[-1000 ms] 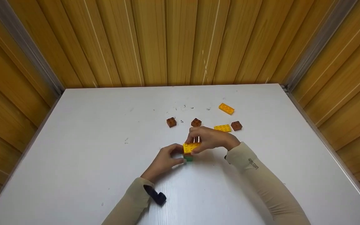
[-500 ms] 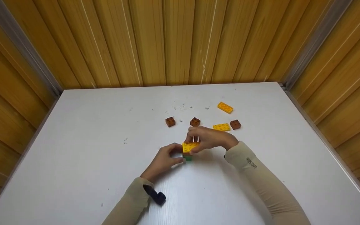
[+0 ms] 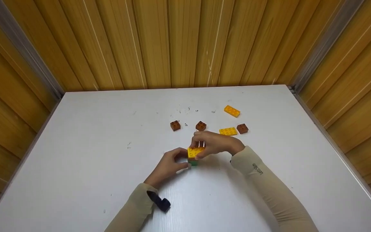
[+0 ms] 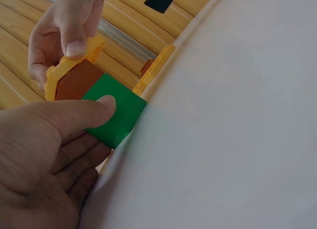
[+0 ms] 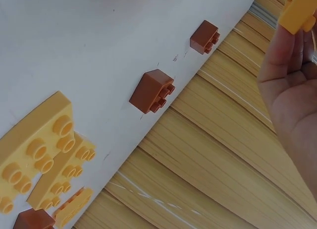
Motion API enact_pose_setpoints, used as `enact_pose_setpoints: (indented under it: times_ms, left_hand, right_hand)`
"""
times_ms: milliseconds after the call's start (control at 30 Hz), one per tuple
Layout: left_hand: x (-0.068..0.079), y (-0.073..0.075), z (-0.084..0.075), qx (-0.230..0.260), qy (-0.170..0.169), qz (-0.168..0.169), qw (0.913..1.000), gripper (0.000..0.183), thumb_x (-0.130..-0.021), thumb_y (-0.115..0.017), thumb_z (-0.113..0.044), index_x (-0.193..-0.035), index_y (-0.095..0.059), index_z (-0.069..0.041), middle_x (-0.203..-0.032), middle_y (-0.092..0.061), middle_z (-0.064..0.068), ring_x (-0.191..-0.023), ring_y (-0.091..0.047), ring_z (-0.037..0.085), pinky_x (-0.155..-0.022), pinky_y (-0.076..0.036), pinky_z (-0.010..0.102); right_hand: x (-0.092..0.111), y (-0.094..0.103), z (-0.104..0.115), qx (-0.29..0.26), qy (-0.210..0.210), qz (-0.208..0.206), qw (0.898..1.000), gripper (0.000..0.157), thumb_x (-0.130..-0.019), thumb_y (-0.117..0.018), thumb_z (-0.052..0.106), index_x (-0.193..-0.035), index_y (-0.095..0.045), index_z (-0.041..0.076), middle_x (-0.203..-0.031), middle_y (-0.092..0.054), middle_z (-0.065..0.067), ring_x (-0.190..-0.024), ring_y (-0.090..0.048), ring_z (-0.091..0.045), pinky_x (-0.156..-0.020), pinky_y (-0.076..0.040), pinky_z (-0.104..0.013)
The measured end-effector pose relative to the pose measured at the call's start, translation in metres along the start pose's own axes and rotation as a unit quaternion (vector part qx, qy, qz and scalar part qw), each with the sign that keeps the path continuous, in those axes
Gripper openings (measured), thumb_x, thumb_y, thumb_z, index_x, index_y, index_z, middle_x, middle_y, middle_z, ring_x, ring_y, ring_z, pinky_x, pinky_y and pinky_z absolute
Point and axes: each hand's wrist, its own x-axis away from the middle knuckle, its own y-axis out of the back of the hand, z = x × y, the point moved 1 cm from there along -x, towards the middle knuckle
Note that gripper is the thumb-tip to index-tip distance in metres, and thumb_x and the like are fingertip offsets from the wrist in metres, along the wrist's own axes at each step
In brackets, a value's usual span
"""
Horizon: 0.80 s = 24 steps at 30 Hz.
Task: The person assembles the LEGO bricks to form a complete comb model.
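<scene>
A small stack of toy building bricks stands on the white table in the head view. At its bottom is a green brick (image 4: 118, 117), pinched between the thumb and fingers of my left hand (image 3: 167, 164). A brown brick (image 4: 79, 80) sits on the green one. On top lies a yellow studded brick (image 3: 193, 152), flatter and longer, reaching past the brown brick. My right hand (image 3: 216, 143) pinches this yellow brick from the right, its thumb at the near side and fingers at the far side. Those fingers partly hide the yellow brick's right end.
Behind the hands lie brown bricks (image 3: 175, 125), (image 5: 152, 91) apart from each other, with another brown brick (image 3: 242, 128) to the right. Beside that one is a yellow brick (image 3: 228, 131); farther back lies another yellow brick (image 3: 232, 111). Wood-patterned walls (image 3: 159, 45) enclose the white table (image 3: 92, 145).
</scene>
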Motion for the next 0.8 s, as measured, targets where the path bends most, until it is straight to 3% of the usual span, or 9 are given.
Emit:
enact_pose_setpoints:
  times_ms: [433, 633, 800]
  left_hand:
    - [0.0006, 0.0015, 0.0001, -0.002, 0.013, -0.001, 0.9999, 0.036, -0.084, -0.074, -0.017, -0.118, -0.063, -0.017, -0.119, -0.065, -0.001, -0.114, -0.058, 0.018, -0.105, -0.043, 0.040]
    - [-0.0005, 0.0010, 0.0025, 0.009, -0.013, -0.001, 0.9999, 0.037, -0.083, -0.073, -0.013, -0.118, -0.063, -0.014, -0.117, -0.067, 0.002, -0.110, -0.060, 0.019, -0.102, -0.045, 0.040]
    - [-0.0013, 0.0004, 0.0007, 0.002, -0.006, 0.000, 1.0000, 0.037, -0.083, -0.073, -0.013, -0.119, -0.063, -0.014, -0.117, -0.066, 0.000, -0.111, -0.060, 0.017, -0.102, -0.045, 0.038]
  right_hand:
    - [-0.0027, -0.0019, -0.0012, -0.004, -0.019, 0.003, 1.000, 0.027, -0.080, -0.078, 0.020, -0.104, -0.066, 0.015, -0.104, -0.060, 0.000, -0.098, -0.058, -0.015, -0.086, -0.049, -0.027]
    - [-0.0028, -0.0011, -0.0004, -0.011, 0.000, -0.002, 1.000, 0.025, -0.079, -0.078, 0.016, -0.101, -0.067, 0.012, -0.100, -0.061, -0.003, -0.094, -0.060, -0.016, -0.083, -0.050, -0.026]
    - [-0.0008, -0.0012, -0.0014, -0.008, 0.002, -0.004, 1.000, 0.025, -0.079, -0.077, 0.015, -0.101, -0.066, 0.012, -0.100, -0.060, -0.003, -0.093, -0.059, -0.016, -0.082, -0.050, -0.026]
